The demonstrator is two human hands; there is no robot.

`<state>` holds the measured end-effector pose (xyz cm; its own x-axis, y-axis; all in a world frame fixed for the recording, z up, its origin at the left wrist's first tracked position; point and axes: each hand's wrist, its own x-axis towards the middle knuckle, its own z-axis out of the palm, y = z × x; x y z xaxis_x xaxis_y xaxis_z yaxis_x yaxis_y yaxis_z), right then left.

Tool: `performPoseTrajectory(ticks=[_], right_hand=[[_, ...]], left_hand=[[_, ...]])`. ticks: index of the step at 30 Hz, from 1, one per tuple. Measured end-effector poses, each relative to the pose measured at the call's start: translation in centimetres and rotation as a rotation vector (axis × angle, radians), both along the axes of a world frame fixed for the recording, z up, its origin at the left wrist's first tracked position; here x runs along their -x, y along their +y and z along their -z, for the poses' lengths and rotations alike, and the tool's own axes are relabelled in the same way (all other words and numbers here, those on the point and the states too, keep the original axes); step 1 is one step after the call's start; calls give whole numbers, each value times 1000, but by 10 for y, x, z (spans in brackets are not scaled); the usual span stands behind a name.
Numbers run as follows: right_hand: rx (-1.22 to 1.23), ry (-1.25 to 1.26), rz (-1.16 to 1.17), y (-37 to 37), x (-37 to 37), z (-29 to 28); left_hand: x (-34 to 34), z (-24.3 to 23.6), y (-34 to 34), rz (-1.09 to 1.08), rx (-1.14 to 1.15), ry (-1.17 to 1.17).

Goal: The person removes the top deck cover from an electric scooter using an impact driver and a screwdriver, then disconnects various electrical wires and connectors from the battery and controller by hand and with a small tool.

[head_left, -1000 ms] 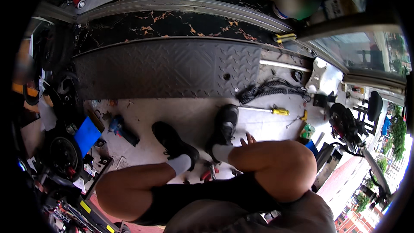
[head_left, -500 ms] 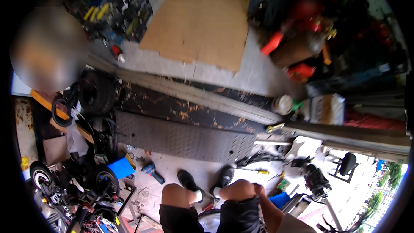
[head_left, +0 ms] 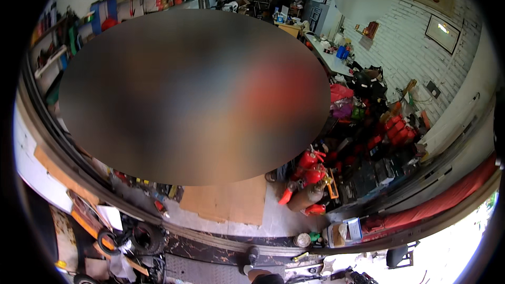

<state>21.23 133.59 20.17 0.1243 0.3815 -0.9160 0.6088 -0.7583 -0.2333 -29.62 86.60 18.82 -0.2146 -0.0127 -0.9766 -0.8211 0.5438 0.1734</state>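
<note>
Neither of my hands is in this view. One of my legs shows at the lower edge, with a dark shoe (head_left: pixel 253 255) stepping on the doorway threshold. Ahead of the shoe a sheet of brown cardboard (head_left: pixel 226 205) lies on the floor inside. A grey ramp plate (head_left: pixel 205 271) lies just outside the threshold, beside my leg. A large blurred patch hides the middle of the room.
Red fire extinguishers (head_left: pixel 307 165) and a brown gas cylinder (head_left: pixel 305 198) stand right of the cardboard. A white tub (head_left: pixel 302 240) and an open box (head_left: pixel 344 232) sit by the threshold. Tyres (head_left: pixel 147 237) lie at the left. A long workbench (head_left: pixel 329 55) runs along the right wall.
The view has swung up from the floor outside to the workshop interior. My right hand, earlier by my right knee, is out of view. One foot is now forward on the threshold.
</note>
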Motion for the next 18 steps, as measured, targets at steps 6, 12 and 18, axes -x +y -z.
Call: performPoseTrajectory(ticks=[6,12,18], right_hand=[[-27,40,16,107,74,-60],[-65,313,2,244,199,-99],[-27,332,-131,374,314,-103]], left_hand=[[69,-118,138,74,-248,184],[103,-110,115,62,-99,73],[122,-100,155,-128,193,17]])
